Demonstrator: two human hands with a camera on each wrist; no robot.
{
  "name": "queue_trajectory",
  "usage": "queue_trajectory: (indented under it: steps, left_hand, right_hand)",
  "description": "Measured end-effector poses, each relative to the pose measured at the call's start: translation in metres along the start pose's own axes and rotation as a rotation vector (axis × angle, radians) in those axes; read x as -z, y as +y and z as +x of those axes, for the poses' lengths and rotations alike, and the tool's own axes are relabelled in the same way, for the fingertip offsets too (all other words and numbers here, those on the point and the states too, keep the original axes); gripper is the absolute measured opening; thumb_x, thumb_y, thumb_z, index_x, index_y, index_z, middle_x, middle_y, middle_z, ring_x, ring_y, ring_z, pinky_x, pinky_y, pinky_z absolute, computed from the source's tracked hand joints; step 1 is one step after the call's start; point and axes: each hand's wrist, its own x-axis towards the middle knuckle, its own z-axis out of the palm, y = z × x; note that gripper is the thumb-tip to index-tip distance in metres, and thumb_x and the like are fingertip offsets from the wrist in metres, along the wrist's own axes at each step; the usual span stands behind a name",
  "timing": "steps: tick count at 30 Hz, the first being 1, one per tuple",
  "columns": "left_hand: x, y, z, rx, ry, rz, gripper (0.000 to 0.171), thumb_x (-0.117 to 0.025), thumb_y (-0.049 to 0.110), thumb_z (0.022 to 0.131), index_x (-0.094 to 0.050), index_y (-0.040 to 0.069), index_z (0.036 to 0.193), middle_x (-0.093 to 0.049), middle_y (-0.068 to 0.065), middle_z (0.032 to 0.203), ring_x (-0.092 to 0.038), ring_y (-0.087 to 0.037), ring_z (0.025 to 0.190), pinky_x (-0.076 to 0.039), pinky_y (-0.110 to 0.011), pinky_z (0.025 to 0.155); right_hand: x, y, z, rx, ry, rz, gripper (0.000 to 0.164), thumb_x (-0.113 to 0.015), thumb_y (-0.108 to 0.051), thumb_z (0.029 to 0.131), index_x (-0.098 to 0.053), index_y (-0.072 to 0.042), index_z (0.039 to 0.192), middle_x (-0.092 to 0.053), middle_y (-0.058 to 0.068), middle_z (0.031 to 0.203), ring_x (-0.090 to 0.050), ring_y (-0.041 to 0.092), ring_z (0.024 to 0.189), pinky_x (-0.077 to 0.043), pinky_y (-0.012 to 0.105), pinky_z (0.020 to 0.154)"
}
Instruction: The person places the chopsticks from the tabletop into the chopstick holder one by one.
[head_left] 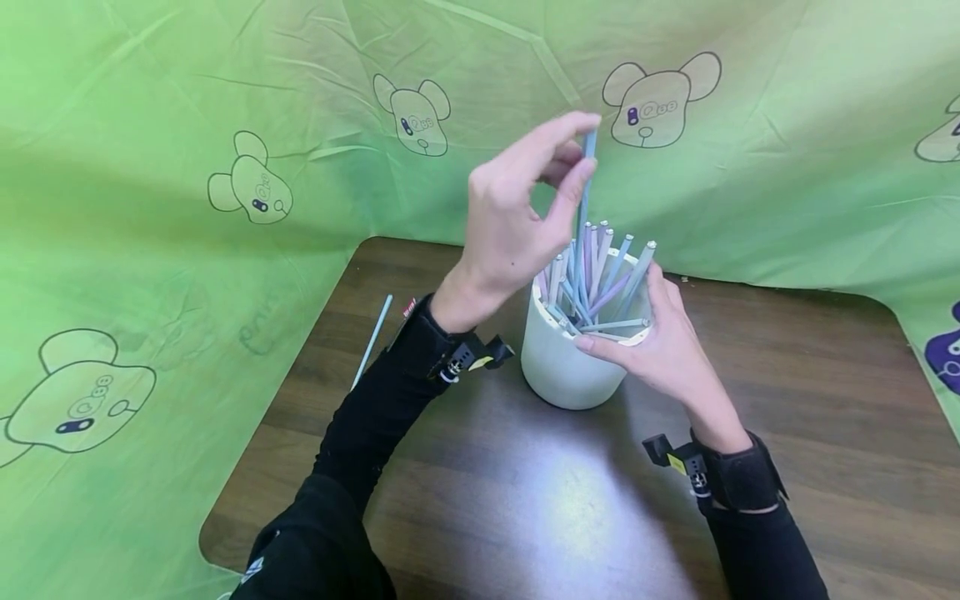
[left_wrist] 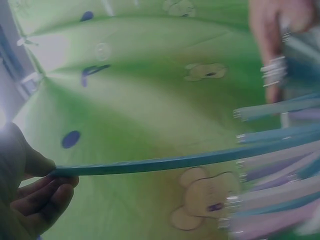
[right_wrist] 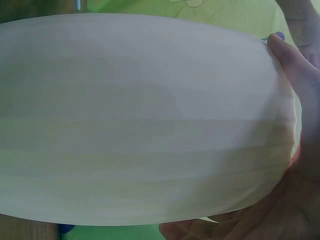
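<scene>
My left hand [head_left: 517, 200] pinches the upper end of a thin blue straw-like stick [head_left: 584, 193] between thumb and fingers, above a white bucket [head_left: 566, 367]. The lower part of that stick runs down among several pastel sticks [head_left: 600, 258] in blue, purple and white that lean in the bucket. In the left wrist view the held stick [left_wrist: 150, 165] stretches, slightly bowed, from my fingertips into the blurred bunch. My right hand [head_left: 667, 342] grips the bucket's right rim, thumb at the front. The bucket's wall [right_wrist: 150, 120] fills most of the right wrist view.
A single light blue stick [head_left: 372, 340] lies at the left of the brown wooden table [head_left: 480, 500], partly behind my left sleeve. Beside it is a small red-and-white item [head_left: 408, 307]. A green cloth [head_left: 315, 108] with animal-head drawings hangs around the table.
</scene>
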Motion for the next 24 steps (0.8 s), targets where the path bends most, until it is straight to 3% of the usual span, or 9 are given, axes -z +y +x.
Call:
queue_trajectory:
  steps: [10,17,24]
  left_hand:
    - [-0.016,-0.015,-0.039,0.057,-0.143,0.078,0.025,-0.063,0.005,0.097,-0.066,-0.007,0.118,-0.075,-0.015,0.092,-0.072,-0.018,0.08,-0.055,-0.013,0.081]
    - [-0.023,-0.02,-0.058,0.066,-0.214,0.159,0.014,-0.063,0.007,0.097,-0.07,-0.002,0.106,-0.074,-0.01,0.092,-0.069,-0.015,0.081,-0.055,-0.017,0.078]
    - [-0.026,-0.025,-0.07,0.008,-0.31,0.308,0.01,-0.069,0.011,0.092,-0.073,0.006,0.1,-0.073,-0.003,0.082,-0.059,-0.021,0.084,-0.047,-0.03,0.076]
  right_hand:
    - [0.0,0.0,-0.001,-0.006,-0.003,0.001,0.119,-0.091,-0.051,0.069,-0.011,-0.05,0.157,-0.027,0.014,0.162,-0.031,0.033,0.144,-0.034,0.065,0.108]
    - [-0.001,0.001,0.0,0.004,0.001,-0.003,0.116,-0.091,-0.051,0.068,-0.014,-0.052,0.156,-0.031,0.014,0.158,-0.032,0.031,0.142,-0.035,0.063,0.106]
    - [-0.001,0.0,-0.001,-0.003,-0.003,-0.003,0.116,-0.09,-0.052,0.069,-0.013,-0.052,0.156,-0.031,0.014,0.159,-0.034,0.032,0.14,-0.037,0.062,0.104]
